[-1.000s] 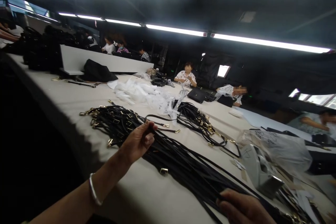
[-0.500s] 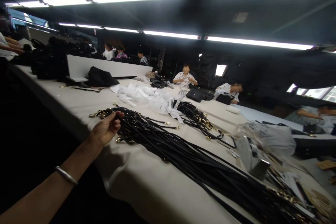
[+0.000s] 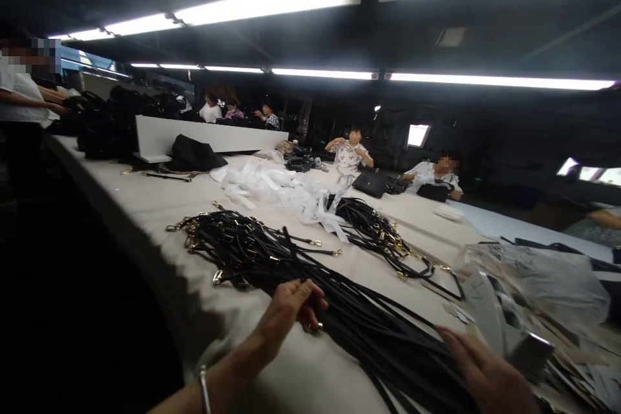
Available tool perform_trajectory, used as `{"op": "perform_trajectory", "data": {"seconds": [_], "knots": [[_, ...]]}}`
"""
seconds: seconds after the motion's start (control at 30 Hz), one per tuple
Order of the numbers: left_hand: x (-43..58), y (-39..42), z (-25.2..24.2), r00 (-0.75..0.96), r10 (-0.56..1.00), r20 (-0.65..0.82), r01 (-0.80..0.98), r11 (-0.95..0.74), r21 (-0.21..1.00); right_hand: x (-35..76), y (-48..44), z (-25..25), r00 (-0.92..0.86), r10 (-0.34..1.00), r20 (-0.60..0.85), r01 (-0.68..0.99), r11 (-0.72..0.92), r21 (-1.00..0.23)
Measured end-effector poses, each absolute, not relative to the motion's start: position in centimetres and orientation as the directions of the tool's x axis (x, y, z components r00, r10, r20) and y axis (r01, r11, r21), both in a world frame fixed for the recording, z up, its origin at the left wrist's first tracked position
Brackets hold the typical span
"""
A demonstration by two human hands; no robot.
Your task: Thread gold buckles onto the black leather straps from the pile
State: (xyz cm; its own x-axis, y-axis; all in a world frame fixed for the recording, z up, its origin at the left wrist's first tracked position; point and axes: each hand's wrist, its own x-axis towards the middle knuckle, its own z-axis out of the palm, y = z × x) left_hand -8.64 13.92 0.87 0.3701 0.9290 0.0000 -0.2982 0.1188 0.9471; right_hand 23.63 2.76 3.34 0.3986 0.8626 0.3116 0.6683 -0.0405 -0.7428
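Observation:
Over the near side of a long pile of black straps (image 3: pixel 388 330), my left hand (image 3: pixel 294 307) has its thumb and fingers closed on a black strap (image 3: pixel 291 246). That strap's free end sticks up above the hand. A gold clasp (image 3: pixel 315 328) shows just under the fingers. My right hand (image 3: pixel 490 369), slightly blurred, is at the lower right over the same pile. Its fingers are stretched toward the straps, and its lower part is cut off by the frame. Many gold clasps (image 3: pixel 194 226) lie at the pile's far left end.
Crumpled white wrapping (image 3: pixel 276 184) lies behind the pile, beside a second bundle of straps (image 3: pixel 369 220). A tape dispenser (image 3: pixel 504 323) and a clear plastic bag (image 3: pixel 543 278) are at the right. Across the cloth-covered table (image 3: pixel 145 200), several people work on black bags.
My left hand has moved right and nearer along the pile, from the clasp end to its middle. My right hand has come into view at lower right. The view has shifted slightly.

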Motion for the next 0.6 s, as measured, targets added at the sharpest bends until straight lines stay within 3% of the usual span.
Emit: {"op": "perform_trajectory", "data": {"seconds": [0.17, 0.33, 0.47, 0.6], "knots": [[-1.1, 13.8, -1.9, 0.616, 0.782, -0.097, -0.032, 0.147, 0.989, 11.7, 10.8, 1.5, 0.171, 0.983, 0.068, 0.105, 0.05, -0.993], [-2.6, 16.3, -0.2, 0.686, 0.71, -0.158, 0.276, -0.053, 0.96, 9.5, 13.5, -0.2, 0.157, 0.978, -0.139, -0.356, -0.075, -0.932], [-6.8, 22.9, 3.0, 0.553, 0.819, -0.149, 0.608, -0.275, 0.745, 11.8, 13.9, -1.6, 0.191, 0.962, -0.198, -0.514, -0.074, -0.855], [-9.5, 31.3, 4.2, 0.373, 0.924, -0.088, 0.844, -0.299, 0.445, 12.4, 14.3, -2.4, 0.159, 0.968, -0.196, -0.511, -0.089, -0.855]]}}
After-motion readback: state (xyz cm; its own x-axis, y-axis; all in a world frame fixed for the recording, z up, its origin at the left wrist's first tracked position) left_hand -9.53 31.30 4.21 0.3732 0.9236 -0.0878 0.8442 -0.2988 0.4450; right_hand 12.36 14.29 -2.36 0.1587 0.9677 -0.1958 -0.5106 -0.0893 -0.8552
